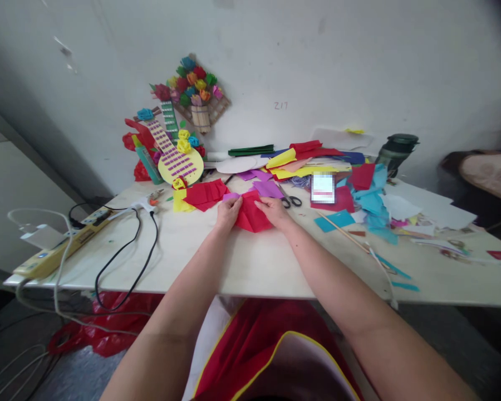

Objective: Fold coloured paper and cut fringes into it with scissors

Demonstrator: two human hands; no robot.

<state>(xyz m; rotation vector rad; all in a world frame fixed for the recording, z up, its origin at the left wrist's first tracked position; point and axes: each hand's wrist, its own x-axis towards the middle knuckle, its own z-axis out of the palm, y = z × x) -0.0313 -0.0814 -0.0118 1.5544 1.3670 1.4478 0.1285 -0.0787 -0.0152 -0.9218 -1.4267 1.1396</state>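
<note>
A thin, creased red sheet [254,218], with the matte look of paper, was spread between two bare hands just above the surface [254,264]. The fingers of the left hand [227,213] grasped its left side, and those of the right hand [275,213] pinched its upper right part; the lower edge hung in loose, uneven folds. To the left lay a pleated red piece [206,195], partly over a flat yellow one [181,203]. Beyond the hands were flat purple sheets [268,190], dark-handled scissors [293,201] beside them. Farther right, a slim wooden stick [345,234] crossed a smooth blue rectangle [341,217], near crumpled light-blue paper [373,201].

At the back left stood a rounded yellow guitar shape [179,168], banded in purple and trimmed with curled flowers, next to a teal bottle [147,161] with a yellow tip. Behind it, a diamond-shaped lattice [221,107] bore bunched multicoloured blooms [192,79] over a ribbed cylinder [200,118].

The surface was pale and smooth, with a yellowish power strip [77,238] along its left side. A plain, light wall [284,55] rose behind, and a glossy red plastic bag [112,334] slumped below, above a grey floor [83,374]
</note>
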